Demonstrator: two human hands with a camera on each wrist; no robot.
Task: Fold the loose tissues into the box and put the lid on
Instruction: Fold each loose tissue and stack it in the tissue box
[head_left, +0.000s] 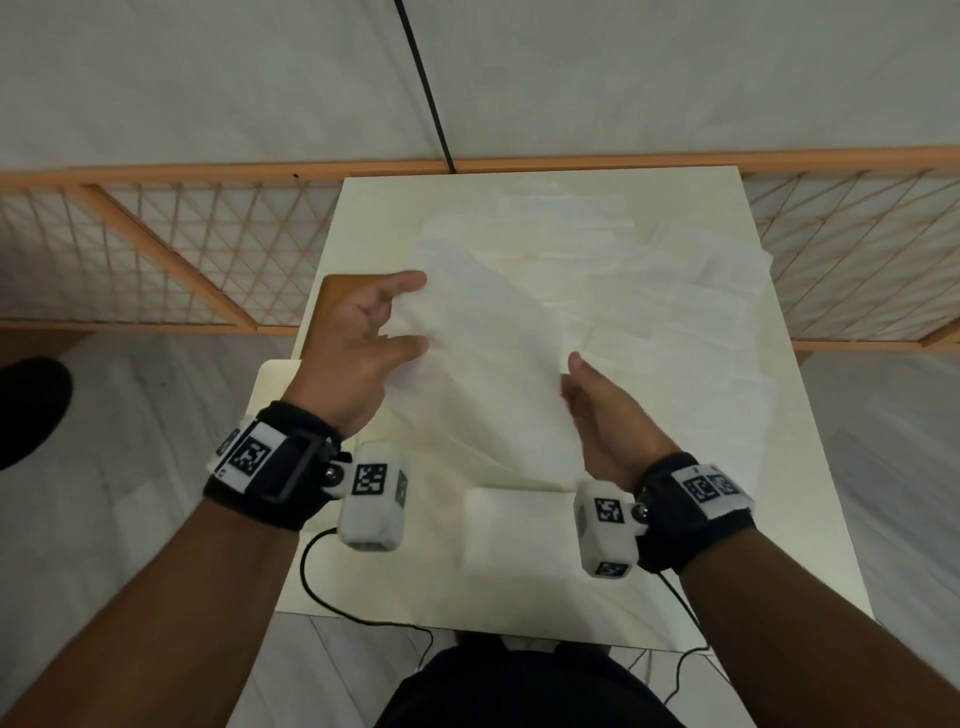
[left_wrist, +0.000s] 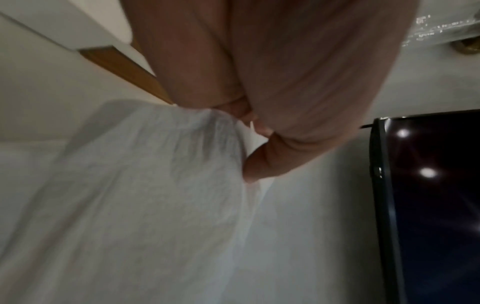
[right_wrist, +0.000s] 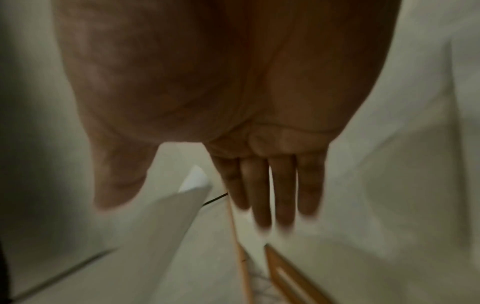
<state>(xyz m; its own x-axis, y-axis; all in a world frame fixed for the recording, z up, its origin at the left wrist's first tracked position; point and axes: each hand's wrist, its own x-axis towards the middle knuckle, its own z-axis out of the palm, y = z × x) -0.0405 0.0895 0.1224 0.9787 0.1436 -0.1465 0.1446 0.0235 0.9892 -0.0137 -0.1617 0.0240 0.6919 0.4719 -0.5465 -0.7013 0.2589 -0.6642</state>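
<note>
A thin white tissue (head_left: 488, 364) hangs lifted between my hands above the cream table (head_left: 821, 519). My left hand (head_left: 402, 317) pinches its left edge; in the left wrist view the thumb (left_wrist: 259, 164) and fingers close on the tissue (left_wrist: 155, 185). My right hand (head_left: 576, 384) lies along the sheet's right edge with straight fingers (right_wrist: 272, 195), the thumb set apart from them. Several more loose tissues (head_left: 649, 291) are spread over the far half of the table. A brown wooden piece (head_left: 332, 306) and a cream box corner (head_left: 272, 387) show behind my left hand, mostly hidden.
A white, blurred rectangular block (head_left: 514, 514) lies near the table's front edge between my wrists. An orange wooden lattice rail (head_left: 156, 249) runs behind the table. A black cable (head_left: 332, 597) hangs off the front left. A dark glossy screen (left_wrist: 428, 205) shows in the left wrist view.
</note>
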